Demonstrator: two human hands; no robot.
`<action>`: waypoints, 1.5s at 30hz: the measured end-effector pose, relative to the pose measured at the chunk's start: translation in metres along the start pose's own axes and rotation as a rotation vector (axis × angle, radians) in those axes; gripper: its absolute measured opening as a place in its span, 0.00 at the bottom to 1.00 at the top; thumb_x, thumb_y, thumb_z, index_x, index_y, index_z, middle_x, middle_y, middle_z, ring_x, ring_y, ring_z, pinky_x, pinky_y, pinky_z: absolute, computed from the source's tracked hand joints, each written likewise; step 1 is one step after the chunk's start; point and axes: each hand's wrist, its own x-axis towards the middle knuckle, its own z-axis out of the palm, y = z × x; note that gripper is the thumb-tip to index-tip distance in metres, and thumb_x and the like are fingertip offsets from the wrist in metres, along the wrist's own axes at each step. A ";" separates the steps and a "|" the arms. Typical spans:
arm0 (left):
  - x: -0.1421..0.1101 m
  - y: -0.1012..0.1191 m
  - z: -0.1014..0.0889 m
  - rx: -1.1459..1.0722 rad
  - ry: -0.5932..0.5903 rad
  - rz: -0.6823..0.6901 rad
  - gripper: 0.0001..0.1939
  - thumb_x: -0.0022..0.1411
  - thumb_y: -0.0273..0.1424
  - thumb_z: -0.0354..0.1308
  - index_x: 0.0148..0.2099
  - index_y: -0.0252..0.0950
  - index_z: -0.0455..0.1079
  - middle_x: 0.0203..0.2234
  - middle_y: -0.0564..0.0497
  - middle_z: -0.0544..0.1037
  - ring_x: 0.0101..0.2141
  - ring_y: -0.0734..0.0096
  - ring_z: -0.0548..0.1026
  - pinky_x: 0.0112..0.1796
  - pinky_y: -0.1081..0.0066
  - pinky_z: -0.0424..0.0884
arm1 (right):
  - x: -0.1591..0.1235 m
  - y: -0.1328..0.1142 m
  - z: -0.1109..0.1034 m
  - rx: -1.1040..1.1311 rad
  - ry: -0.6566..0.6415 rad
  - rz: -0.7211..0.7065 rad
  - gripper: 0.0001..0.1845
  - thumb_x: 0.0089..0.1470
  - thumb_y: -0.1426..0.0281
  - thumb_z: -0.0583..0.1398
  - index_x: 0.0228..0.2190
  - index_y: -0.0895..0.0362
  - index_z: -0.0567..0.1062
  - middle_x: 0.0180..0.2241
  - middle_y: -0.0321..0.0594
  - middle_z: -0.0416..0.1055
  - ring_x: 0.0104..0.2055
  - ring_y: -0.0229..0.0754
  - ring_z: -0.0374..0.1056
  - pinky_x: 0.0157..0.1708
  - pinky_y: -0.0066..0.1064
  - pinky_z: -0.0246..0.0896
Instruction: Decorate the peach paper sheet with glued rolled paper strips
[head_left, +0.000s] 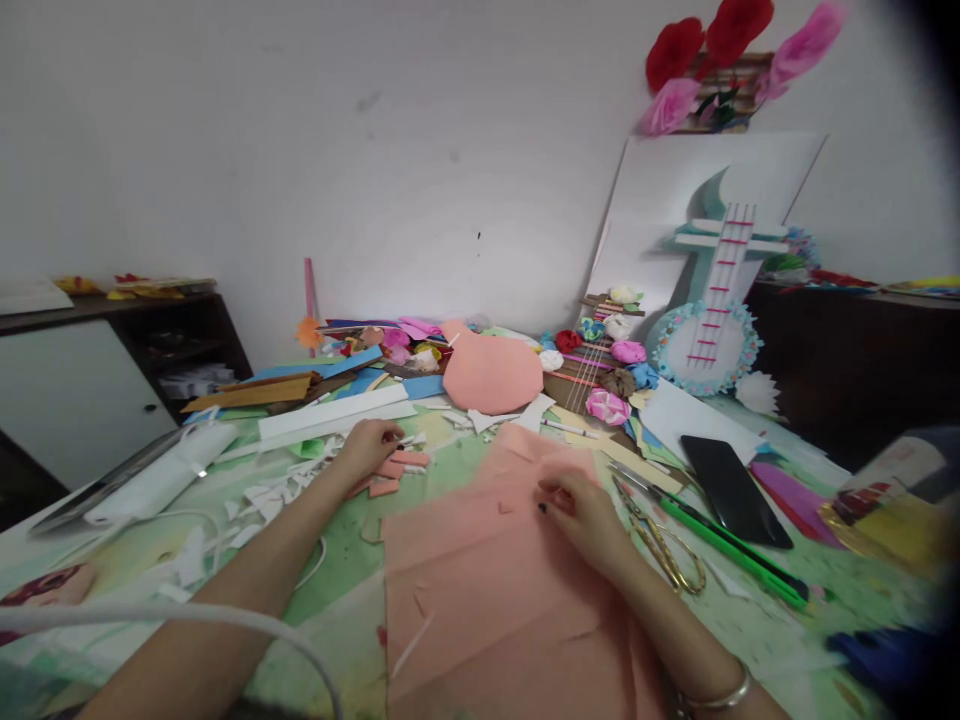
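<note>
My left hand (373, 446) reaches over small pink strips (390, 468) and white scraps (270, 500), its fingers curled together. Whatever may be between those fingertips is too small to make out. Above a large creased pink sheet (465, 600), my right hand (581, 512) has its fingers loosely bent, with a gap between thumb and forefinger and nothing visible there. A small pink piece (505, 507) lies on the sheet beside its fingertips. Farther back, a rounded pink cutout (493, 375) leans among the paper pieces.
Right of my right hand lie gold-handled scissors (660, 550), a green utility knife (735, 545) and a black phone (735, 490). A white glue gun (169, 470) rests at left, and a white cable (225, 615) crosses the foreground. A lute-shaped craft (705, 330) stands at back right.
</note>
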 end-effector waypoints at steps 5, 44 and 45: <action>-0.005 0.005 0.001 -0.006 -0.054 0.032 0.08 0.52 0.29 0.53 0.33 0.34 0.72 0.28 0.49 0.78 0.32 0.63 0.73 0.31 0.72 0.63 | 0.000 -0.006 -0.001 -0.047 -0.071 -0.005 0.03 0.50 0.74 0.57 0.26 0.57 0.71 0.27 0.39 0.71 0.33 0.44 0.65 0.33 0.34 0.57; 0.130 0.021 0.015 0.270 -0.354 0.148 0.16 0.64 0.35 0.55 0.51 0.32 0.66 0.46 0.45 0.72 0.43 0.63 0.73 0.42 0.58 0.72 | -0.007 -0.025 -0.011 -0.137 -0.330 0.122 0.12 0.53 0.74 0.56 0.40 0.57 0.75 0.44 0.47 0.69 0.49 0.52 0.61 0.52 0.44 0.52; 0.130 0.022 0.014 0.266 -0.365 0.150 0.16 0.64 0.35 0.55 0.52 0.32 0.66 0.46 0.45 0.72 0.43 0.63 0.73 0.42 0.58 0.72 | -0.007 -0.024 -0.011 -0.138 -0.335 0.118 0.12 0.52 0.74 0.56 0.40 0.58 0.75 0.44 0.47 0.69 0.49 0.52 0.61 0.52 0.44 0.53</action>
